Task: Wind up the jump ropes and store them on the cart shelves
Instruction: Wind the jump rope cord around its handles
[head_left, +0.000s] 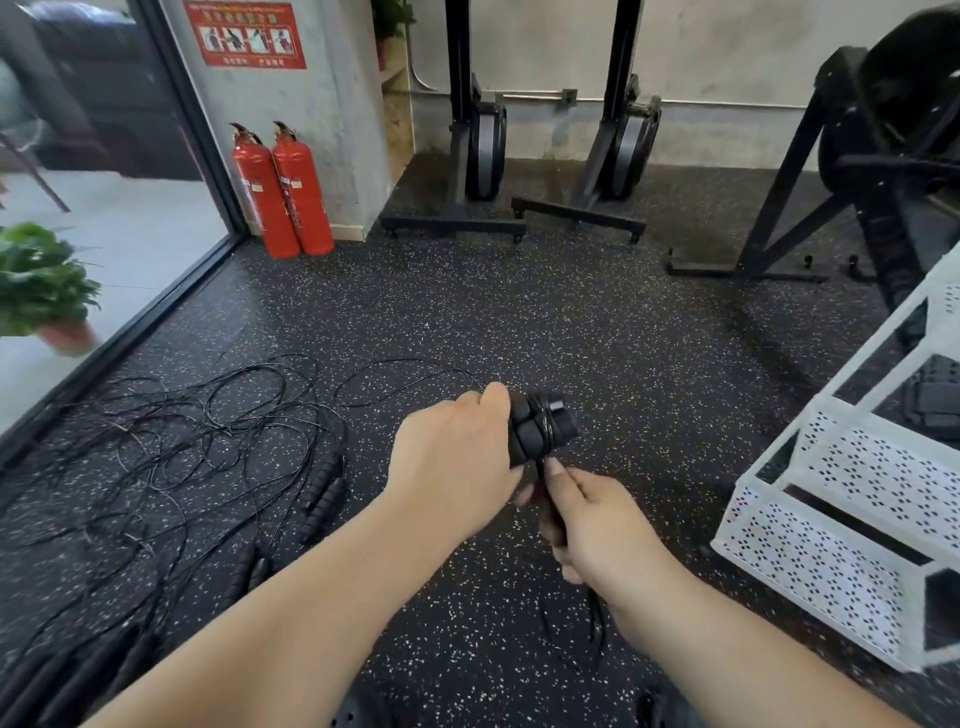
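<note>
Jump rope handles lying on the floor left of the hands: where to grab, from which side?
Take the paired handles mid-length, from above, closing across their long axis. They lie flat, side by side on the floor; the thin cable nearby is tangled.

Gym, commercial by the look of it: black speckled rubber flooring wall to wall, two rowing machines parked upright against the concrete wall, and a heavy black steel-framed machine at the right edge. Loose jump ropes lie tangled on the floor near the glass wall, with a white perforated-metal cart with tiered shelves on the opposite side. Two red fire extinguishers stand at the pillar under a red safety poster, and there's a potted plant by the glass, so public premises, not a home setup.
</note>
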